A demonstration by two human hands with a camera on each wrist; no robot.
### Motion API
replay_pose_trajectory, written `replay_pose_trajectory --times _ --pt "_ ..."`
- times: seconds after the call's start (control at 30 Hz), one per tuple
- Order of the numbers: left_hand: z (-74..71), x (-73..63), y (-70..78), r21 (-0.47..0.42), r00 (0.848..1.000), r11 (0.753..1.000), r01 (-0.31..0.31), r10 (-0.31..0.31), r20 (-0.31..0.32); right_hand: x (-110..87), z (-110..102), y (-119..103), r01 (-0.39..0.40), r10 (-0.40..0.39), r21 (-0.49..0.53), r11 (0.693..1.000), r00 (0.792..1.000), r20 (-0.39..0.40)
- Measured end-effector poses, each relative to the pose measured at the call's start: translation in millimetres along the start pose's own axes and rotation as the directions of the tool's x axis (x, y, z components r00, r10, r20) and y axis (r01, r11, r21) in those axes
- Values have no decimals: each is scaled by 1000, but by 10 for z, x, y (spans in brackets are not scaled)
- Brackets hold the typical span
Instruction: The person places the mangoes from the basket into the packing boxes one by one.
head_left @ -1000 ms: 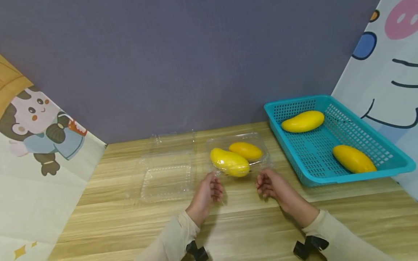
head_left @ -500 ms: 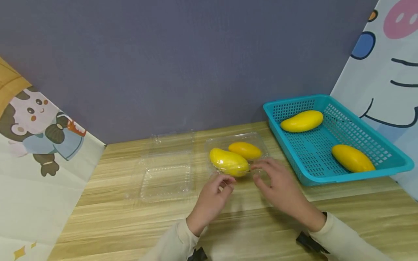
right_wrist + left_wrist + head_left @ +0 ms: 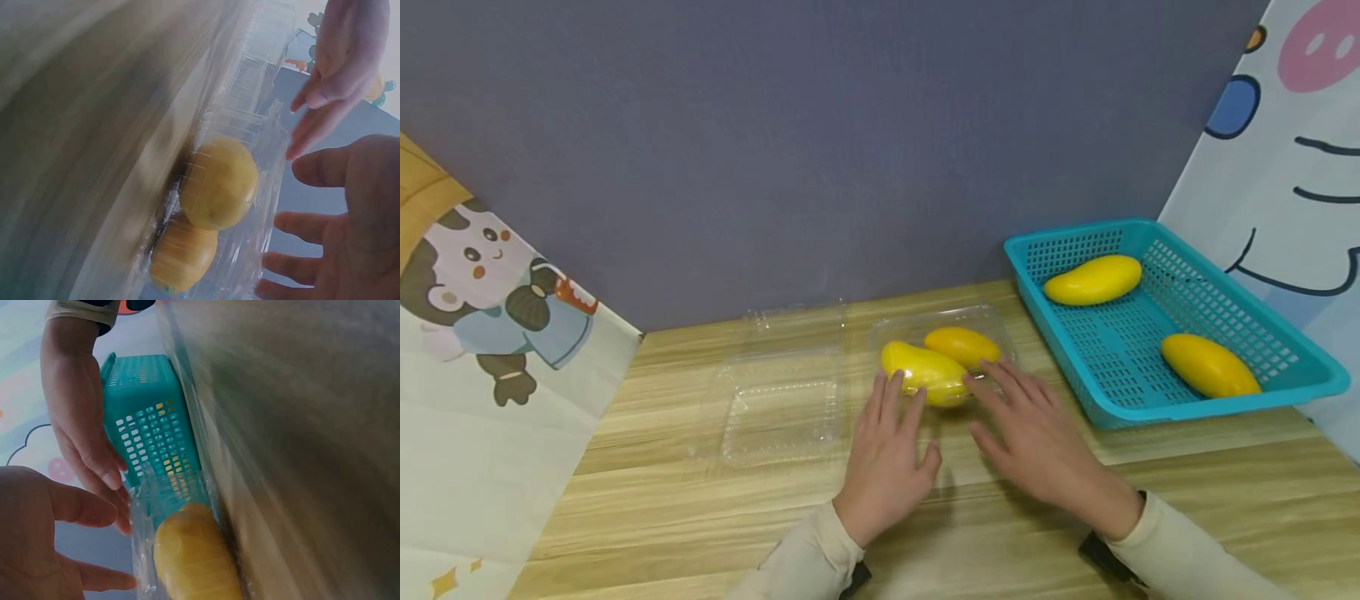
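A clear plastic clamshell box [image 3: 904,328] stands mid-table with its lid down over two yellow mangoes. The front mango [image 3: 921,371] is paler; the rear mango [image 3: 962,344] is more orange. My left hand [image 3: 886,471] has its fingers spread at the box's front left edge, fingertips on or just over the lid. My right hand [image 3: 1041,442] reaches to the front right edge, fingers extended over the lid. In the right wrist view, the right hand [image 3: 350,231] has straight fingers beside the lid [image 3: 265,187]; whether every fingertip touches cannot be told. Neither hand grips anything.
A second clear clamshell box [image 3: 782,417] lies opened out to the left. At the right, a turquoise basket [image 3: 1097,400] holds one mango [image 3: 1093,280] at the back and another mango [image 3: 1210,365] in front. A grey panel [image 3: 820,167] rises behind the table.
Both hands have come up from the box's front side onto its lid edge, their curled fingers straightening and spreading. The box, mangoes and basket stay in place.
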State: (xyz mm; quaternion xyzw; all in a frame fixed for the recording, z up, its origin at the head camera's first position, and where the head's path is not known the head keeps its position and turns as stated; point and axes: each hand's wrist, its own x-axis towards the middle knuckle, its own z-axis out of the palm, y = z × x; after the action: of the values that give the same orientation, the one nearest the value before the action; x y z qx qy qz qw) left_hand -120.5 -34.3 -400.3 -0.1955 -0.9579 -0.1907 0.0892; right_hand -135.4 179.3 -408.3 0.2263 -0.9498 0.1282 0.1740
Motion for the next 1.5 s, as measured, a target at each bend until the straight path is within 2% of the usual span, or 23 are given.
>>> replay_pose_trajectory --times 0.1,0.3,0.57,1.07,1.23,1.5 --pt "18 4 -7 10 1000 1000 4 -4 23 6 -2 -3 -6 6 -16 1000 1000 6" --pt "41 66 -19 6 1000 1000 1 -1 25 61 4 14 -22 23 -41 999 999 35" --pt "113 234 -86 8 1000 1000 -15 15 -27 168 68 74 -33 35 -51 998 999 28" --pt "163 542 -174 11 1000 1000 7 -7 -3 405 156 192 -70 70 -22 997 997 12" --pt "189 655 -212 9 1000 1000 21 -21 19 503 195 223 -119 117 20 993 991 61" --pt "202 851 -245 50 1000 999 6 -6 -1 647 266 278 -224 214 67 972 968 131"
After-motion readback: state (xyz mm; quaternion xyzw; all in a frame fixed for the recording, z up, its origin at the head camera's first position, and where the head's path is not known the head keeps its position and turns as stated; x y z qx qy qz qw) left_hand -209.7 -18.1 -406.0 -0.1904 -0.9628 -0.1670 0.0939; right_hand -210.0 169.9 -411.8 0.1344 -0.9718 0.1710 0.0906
